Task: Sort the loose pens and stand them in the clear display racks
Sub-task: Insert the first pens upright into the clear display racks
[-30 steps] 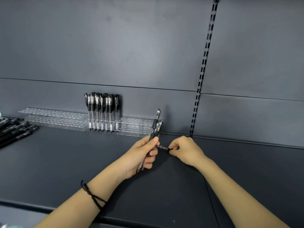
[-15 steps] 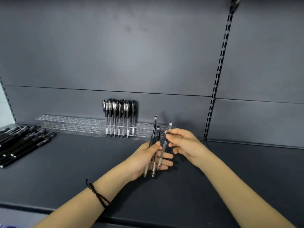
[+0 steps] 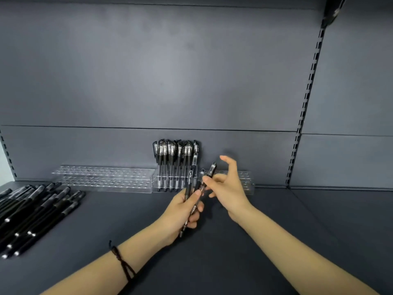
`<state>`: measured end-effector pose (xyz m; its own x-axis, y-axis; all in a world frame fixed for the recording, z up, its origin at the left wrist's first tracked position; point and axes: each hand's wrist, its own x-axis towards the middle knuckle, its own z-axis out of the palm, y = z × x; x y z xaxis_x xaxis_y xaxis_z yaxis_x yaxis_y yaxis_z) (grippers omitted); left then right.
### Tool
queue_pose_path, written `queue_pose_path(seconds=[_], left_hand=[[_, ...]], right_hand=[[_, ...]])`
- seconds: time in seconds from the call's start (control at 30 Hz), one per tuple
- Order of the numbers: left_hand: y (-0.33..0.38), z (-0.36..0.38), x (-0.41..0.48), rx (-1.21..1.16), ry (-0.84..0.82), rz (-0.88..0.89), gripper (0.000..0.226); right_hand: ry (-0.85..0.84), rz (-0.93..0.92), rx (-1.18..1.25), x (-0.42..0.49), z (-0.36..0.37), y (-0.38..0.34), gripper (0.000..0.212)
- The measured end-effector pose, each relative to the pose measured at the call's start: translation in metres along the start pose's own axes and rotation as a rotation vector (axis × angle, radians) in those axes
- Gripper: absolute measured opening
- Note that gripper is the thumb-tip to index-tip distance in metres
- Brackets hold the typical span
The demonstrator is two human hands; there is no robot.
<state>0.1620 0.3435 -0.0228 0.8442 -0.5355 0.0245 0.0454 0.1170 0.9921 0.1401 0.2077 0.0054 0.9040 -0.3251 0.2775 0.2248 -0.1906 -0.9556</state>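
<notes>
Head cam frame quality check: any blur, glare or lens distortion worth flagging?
Head view: wide-angle bend leans the slotted upright at right; a soft bright patch sits on the back panel, no hard glare; the right hand looks slightly smeared; the clear racks are low-contrast against the grey; small glints show on the ends of the loose pens.

Left hand [image 3: 180,209] gripping pens [image 3: 190,179], right hand [image 3: 227,188] touching one

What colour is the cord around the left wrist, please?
Black; the cord shows best in the head view.
</notes>
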Motion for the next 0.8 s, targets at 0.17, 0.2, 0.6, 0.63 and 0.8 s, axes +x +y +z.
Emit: queue_pose_path(seconds=[0.17,0.2,0.6,0.63,0.8], left_hand=[[-0.002,-0.013,0.004,-0.065,0.174,0.053,0.016],[-0.002,-0.015,0.006,-0.094,0.21,0.046,0.015],[-0.001,-0.022,0.012,-0.161,0.194,0.025,0.022],[-0.001,-0.021,0.012,-0.153,0.191,0.029,0.023],[0.001,-0.02,0.011,-0.161,0.178,0.015,0.022]], right_hand=[[0.078,-0.112,-0.013,0.02,0.016,-0.008,0.045],[0.12,-0.137,0.002,0.026,0.016,-0.011,0.043],[0.34,-0.375,-0.211,0.089,0.016,-0.017,0.044],[0.336,-0.373,-0.208,0.089,0.019,-0.015,0.044],[0.317,-0.371,-0.202,0.086,0.023,-0.013,0.043]])
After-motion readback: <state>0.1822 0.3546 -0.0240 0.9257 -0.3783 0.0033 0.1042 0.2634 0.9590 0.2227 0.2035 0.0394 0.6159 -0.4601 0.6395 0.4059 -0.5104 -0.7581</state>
